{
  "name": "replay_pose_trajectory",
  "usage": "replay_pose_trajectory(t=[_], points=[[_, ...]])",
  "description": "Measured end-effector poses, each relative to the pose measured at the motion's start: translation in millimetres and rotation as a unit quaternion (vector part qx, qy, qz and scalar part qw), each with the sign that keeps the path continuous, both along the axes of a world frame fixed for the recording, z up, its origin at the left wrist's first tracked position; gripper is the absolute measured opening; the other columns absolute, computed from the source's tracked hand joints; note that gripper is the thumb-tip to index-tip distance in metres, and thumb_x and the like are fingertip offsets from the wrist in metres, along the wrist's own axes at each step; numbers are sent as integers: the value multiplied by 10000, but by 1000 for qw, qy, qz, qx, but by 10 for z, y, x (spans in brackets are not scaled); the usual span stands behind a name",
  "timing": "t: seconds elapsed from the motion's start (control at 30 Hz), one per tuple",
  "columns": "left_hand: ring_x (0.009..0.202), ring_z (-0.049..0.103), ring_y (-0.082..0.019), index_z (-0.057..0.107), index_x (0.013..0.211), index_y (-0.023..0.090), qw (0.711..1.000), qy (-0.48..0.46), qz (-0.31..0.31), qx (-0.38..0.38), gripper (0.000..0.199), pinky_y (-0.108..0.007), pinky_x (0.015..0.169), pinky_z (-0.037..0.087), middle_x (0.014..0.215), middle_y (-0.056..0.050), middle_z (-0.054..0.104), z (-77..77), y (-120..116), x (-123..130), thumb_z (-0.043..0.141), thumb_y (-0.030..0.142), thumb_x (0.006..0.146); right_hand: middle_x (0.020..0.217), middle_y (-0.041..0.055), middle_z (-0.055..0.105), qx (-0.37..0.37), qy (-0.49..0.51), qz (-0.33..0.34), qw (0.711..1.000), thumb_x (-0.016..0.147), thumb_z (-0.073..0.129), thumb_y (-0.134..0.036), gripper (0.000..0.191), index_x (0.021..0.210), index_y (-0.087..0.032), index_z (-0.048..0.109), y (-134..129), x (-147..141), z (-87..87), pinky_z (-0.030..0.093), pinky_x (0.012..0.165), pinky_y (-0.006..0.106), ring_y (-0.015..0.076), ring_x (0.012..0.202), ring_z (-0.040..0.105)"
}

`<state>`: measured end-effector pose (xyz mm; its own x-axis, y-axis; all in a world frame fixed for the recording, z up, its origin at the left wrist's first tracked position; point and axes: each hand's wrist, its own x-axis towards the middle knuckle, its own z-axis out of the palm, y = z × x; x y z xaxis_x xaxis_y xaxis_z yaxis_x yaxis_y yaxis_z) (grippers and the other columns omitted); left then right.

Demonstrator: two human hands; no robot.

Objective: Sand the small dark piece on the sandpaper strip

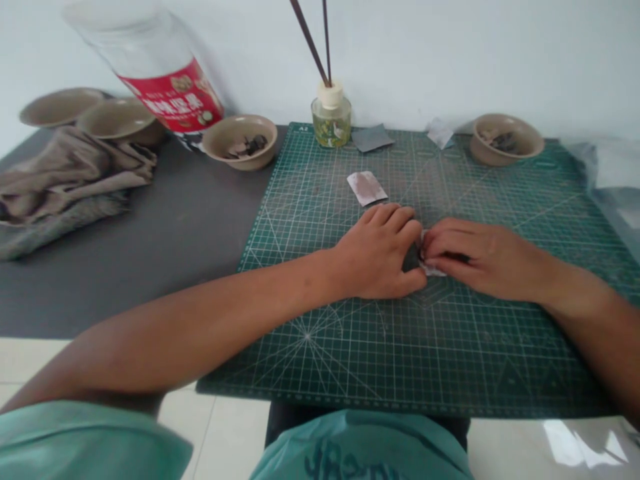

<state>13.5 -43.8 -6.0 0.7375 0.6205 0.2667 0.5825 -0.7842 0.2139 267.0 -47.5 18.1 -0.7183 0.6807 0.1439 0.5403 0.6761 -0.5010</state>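
Note:
My left hand (377, 252) and my right hand (480, 257) meet over the green cutting mat (450, 347). Between their fingertips is a small dark piece (413, 258), partly hidden by my fingers. My left fingers pinch it. A scrap of white paper or abrasive sheet (431, 269) shows around it, held by my right fingers. A pale sheet of sandpaper (367, 187) lies just beyond my left hand.
Beige bowls (240, 141) (506, 139) holding dark pieces stand at the mat's far corners. A grey sheet (374, 138) and a reed diffuser bottle (331, 117) are at the far edge. Further left are a crumpled cloth (65, 187), more bowls (117, 119) and a toppled jar (170, 93).

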Motion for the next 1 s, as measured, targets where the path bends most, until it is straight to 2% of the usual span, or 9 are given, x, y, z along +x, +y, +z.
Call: replay_pose_trajectory(t=[0.1, 0.2, 0.3, 0.4, 0.5, 0.6, 0.7, 0.9, 1.0], points=[[1470, 537, -400, 633, 1340, 112, 1000, 2, 2, 0, 521, -543, 1297, 402, 1553, -217, 620, 9, 0, -1, 610, 495, 987, 1018, 58, 758, 38, -8, -38, 999, 1038, 646, -347, 132, 941, -298, 721, 109, 78, 2, 561, 813, 445, 286, 916, 736], [1472, 536, -398, 638, 1332, 118, 1000, 5, 0, -4, 511, -541, 1287, 412, 1554, -212, 621, 10, -1, -3, 601, 501, 995, 989, 49, 764, 7, -14, -17, 1000, 1036, 656, -349, 132, 930, -311, 725, 98, 119, 35, 559, 763, 432, 276, 871, 735], [1471, 538, -397, 636, 1336, 112, 1000, 4, -3, -1, 519, -532, 1287, 412, 1552, -214, 618, -5, 2, -4, 585, 511, 1007, 1002, 48, 769, -26, -4, 9, 1000, 1051, 638, -357, 158, 943, -305, 741, -7, 35, 29, 574, 779, 420, 264, 881, 745], [1468, 541, -403, 639, 1331, 107, 1000, 5, -2, 5, 528, -530, 1290, 407, 1555, -214, 612, -15, 8, 0, 590, 517, 1001, 1049, 61, 770, -2, 0, -18, 1000, 1043, 632, -359, 162, 957, -296, 755, -24, -29, -3, 576, 835, 442, 286, 945, 748], [1461, 543, -404, 639, 1330, 107, 1000, 7, 0, 3, 524, -535, 1294, 404, 1558, -212, 615, -5, 9, 4, 601, 505, 991, 1046, 64, 765, 17, -8, -41, 999, 1030, 647, -362, 143, 957, -297, 751, 51, 39, 5, 571, 837, 454, 297, 939, 739], [1461, 543, -403, 637, 1333, 103, 1000, 11, -1, -3, 526, -536, 1298, 403, 1557, -216, 618, 11, 6, 0, 598, 503, 994, 1002, 48, 766, -9, -14, -15, 1000, 1038, 655, -362, 138, 946, -305, 741, 67, 115, 47, 569, 784, 433, 272, 873, 737], [1460, 543, -401, 633, 1323, 118, 1000, 6, -3, -3, 508, -545, 1292, 410, 1562, -219, 615, 9, 6, -6, 601, 504, 995, 984, 37, 766, -30, -11, 18, 999, 1058, 638, -357, 158, 948, -301, 737, 9, 74, 46, 574, 763, 412, 251, 850, 741], [1461, 540, -401, 632, 1317, 125, 1000, 4, 0, -5, 488, -562, 1293, 406, 1557, -222, 614, 0, 6, -2, 591, 491, 996, 1073, 68, 757, 57, -34, -45, 997, 1065, 597, -358, 165, 997, -299, 736, 65, 37, -23, 562, 809, 442, 296, 952, 732], [1472, 534, -400, 631, 1333, 121, 1000, 7, 0, -5, 509, -548, 1303, 398, 1566, -216, 610, 4, 3, 2, 593, 498, 994, 1039, 59, 758, 41, -32, -34, 998, 1062, 610, -363, 167, 970, -306, 738, 70, 102, 7, 562, 801, 434, 288, 919, 731]])
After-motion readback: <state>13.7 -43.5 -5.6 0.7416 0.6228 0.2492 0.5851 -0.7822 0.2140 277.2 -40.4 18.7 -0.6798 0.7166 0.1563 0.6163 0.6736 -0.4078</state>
